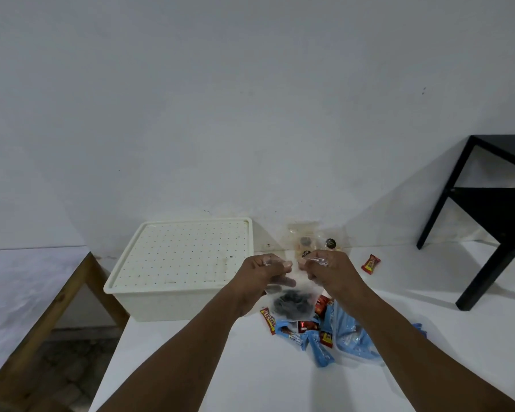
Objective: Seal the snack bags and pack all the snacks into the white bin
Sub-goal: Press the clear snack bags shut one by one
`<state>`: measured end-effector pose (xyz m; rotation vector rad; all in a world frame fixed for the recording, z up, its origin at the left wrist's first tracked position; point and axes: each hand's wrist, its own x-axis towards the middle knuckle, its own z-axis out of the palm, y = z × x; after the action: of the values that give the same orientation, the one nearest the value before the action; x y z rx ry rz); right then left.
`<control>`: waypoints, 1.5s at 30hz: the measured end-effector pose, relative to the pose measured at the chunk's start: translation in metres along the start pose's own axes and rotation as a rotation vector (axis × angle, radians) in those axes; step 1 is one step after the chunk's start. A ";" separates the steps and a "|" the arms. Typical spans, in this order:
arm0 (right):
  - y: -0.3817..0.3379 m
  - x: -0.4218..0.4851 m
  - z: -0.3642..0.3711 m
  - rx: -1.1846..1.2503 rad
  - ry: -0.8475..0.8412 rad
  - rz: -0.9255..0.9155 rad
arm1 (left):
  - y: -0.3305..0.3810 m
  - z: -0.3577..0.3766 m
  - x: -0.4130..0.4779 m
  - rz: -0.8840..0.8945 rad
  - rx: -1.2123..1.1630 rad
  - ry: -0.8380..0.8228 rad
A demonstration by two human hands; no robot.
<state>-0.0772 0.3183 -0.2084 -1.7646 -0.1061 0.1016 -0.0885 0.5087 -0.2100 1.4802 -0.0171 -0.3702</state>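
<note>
Head view: the left hand and right hand are each pinching a top corner of a clear plastic snack bag, which is hanging above the white table with dark round pieces gathered at its bottom. The white bin, rectangular and capped by a dotted lid, is sitting just left of the hands, while glossy red and blue wrappers are lying crumpled beneath the bag.

Both forearms are bare, with no sleeves in view. The left hand and right hand wear no gloves, rings or watch.
</note>
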 end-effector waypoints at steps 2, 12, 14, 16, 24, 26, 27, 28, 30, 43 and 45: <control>-0.004 0.003 -0.001 -0.006 0.013 -0.013 | -0.002 -0.002 0.000 0.010 -0.038 0.041; -0.001 0.000 -0.011 0.186 0.037 0.013 | 0.007 -0.009 0.007 0.072 -0.093 0.085; -0.004 0.000 -0.015 0.127 0.012 -0.028 | 0.010 -0.007 0.008 0.032 -0.031 0.023; -0.007 0.002 -0.019 0.108 -0.018 -0.061 | 0.013 -0.004 0.011 0.035 0.073 -0.001; 0.009 0.007 -0.033 0.140 -0.012 0.019 | 0.015 0.016 0.029 0.144 0.168 0.046; 0.015 0.007 -0.038 0.131 0.024 0.030 | 0.012 0.021 0.032 0.129 0.173 0.045; 0.016 0.009 -0.041 0.118 0.044 0.031 | 0.010 0.023 0.034 0.121 0.158 0.046; 0.017 0.010 -0.044 0.112 0.064 0.030 | 0.008 0.025 0.036 0.119 0.130 0.053; 0.017 0.015 -0.053 0.141 0.098 0.030 | 0.005 0.029 0.040 0.119 0.040 0.085; 0.021 0.051 -0.126 0.164 -0.217 0.094 | 0.019 0.063 0.077 -0.188 -0.227 -0.101; 0.014 0.056 -0.136 0.069 -0.298 0.052 | 0.016 0.069 0.085 -0.231 -0.201 -0.168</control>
<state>-0.0037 0.1908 -0.1962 -1.6744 -0.2692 0.4015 -0.0206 0.4209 -0.2055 1.2521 0.0558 -0.6642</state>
